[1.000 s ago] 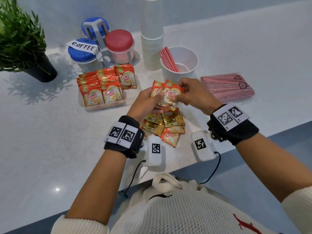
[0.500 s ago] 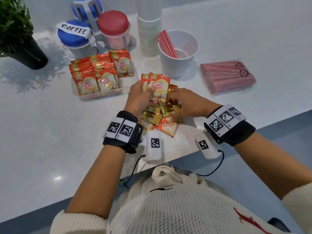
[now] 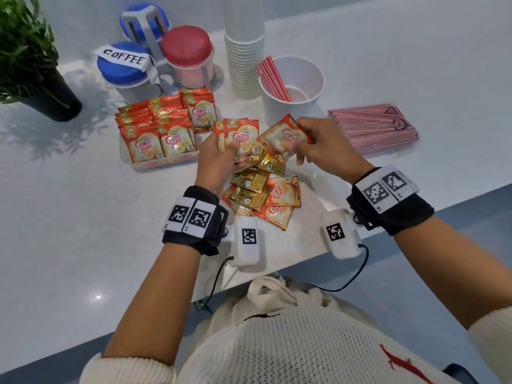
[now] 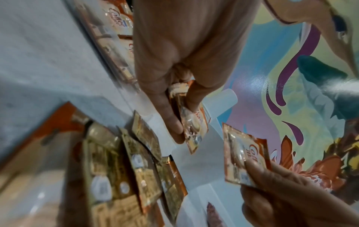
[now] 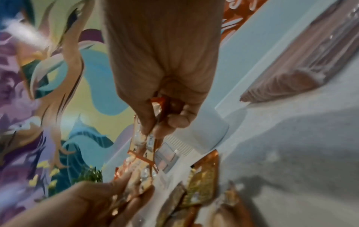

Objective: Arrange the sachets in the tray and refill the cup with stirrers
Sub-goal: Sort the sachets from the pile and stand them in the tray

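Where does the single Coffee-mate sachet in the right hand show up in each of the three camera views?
Head: the single sachet sits upper centre, tilted, pinched by the right hand.
Left wrist: lower right, pinched at its bottom corner.
Right wrist: centre, edge-on below the fingertips.
Shared landmark: the left hand's sachet stack, also at left wrist centre and right wrist bottom centre.

Orange creamer sachets (image 3: 260, 195) lie heaped at 6 o'clock of the white cup (image 3: 293, 91) holding few red stirrers (image 3: 273, 79), tray (image 3: 163, 162) at 9 o'clock half-filled, wrapped stirrer pack (image 3: 372, 128) at 3.
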A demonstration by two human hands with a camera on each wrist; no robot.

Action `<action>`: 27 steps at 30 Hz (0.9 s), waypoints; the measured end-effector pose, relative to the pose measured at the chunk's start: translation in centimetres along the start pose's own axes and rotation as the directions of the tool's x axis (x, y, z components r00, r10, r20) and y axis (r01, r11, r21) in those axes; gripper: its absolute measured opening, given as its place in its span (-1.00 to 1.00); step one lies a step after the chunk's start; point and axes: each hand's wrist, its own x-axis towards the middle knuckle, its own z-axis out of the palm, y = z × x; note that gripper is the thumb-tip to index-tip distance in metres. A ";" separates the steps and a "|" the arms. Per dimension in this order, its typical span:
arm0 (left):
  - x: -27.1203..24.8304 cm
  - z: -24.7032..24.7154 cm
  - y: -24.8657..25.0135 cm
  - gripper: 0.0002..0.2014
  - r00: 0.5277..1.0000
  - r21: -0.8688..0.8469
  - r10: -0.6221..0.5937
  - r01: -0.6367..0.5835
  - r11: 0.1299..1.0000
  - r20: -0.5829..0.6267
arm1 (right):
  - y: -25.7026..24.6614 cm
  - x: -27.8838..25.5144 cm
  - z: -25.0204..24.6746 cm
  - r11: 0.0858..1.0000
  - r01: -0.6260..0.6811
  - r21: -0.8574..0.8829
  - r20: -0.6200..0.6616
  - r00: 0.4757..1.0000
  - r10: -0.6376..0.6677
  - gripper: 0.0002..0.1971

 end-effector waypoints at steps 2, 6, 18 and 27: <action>0.0 0.0 0.2 -0.74 0.999 0.013 0.014 -0.014 1.000 0.033 | -0.6 0.4 -0.1 0.986 -0.017 0.164 0.008 1.000 0.016 -0.88; -0.4 0.3 0.7 -0.77 0.995 -0.013 0.036 -0.035 0.999 0.090 | -1.2 1.5 0.6 0.971 -0.101 0.217 0.081 0.993 0.085 -0.73; -0.4 -1.4 1.2 -0.70 0.989 0.018 0.024 -0.027 0.999 0.149 | -3.1 4.2 2.8 0.990 -0.142 0.018 0.209 0.969 0.135 -0.49; 0.8 -2.4 0.6 -0.54 0.968 0.094 0.179 -0.197 0.976 0.173 | -4.4 5.6 3.9 0.992 -0.118 0.051 0.177 0.978 0.107 -0.45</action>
